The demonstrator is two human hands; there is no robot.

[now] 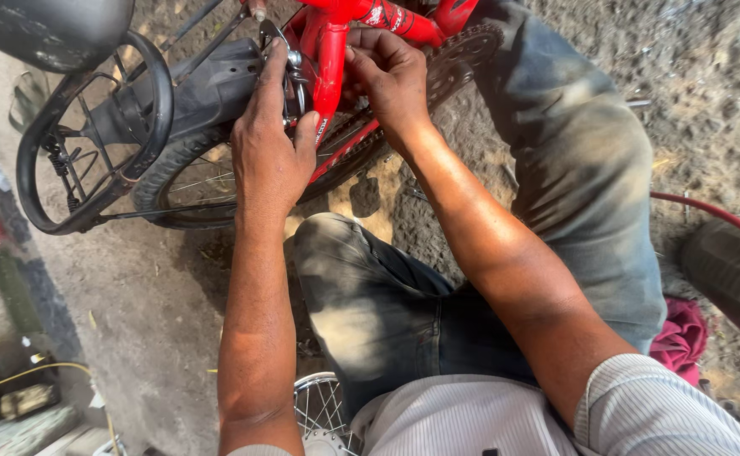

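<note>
Bicycle frame (333, 59): glossy red painted metal. Mudguard (209, 84): matt black plastic. Tyre (167, 169): dull black rubber. Spokes (323, 405): shiny metal. Jeans (572, 169): dusty worn denim. Ground (707, 93): rough dry dirt.

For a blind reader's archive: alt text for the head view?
Both hands work at a red bicycle frame: the left hand presses a metal part, the right hand grips the tube. Behind lie a black tyre and dirt ground.

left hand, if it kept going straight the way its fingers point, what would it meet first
The left hand points up the picture; its fingertips already touch metal fittings beside the red bicycle frame. That hardware comes first, though depth is unclear.
</note>
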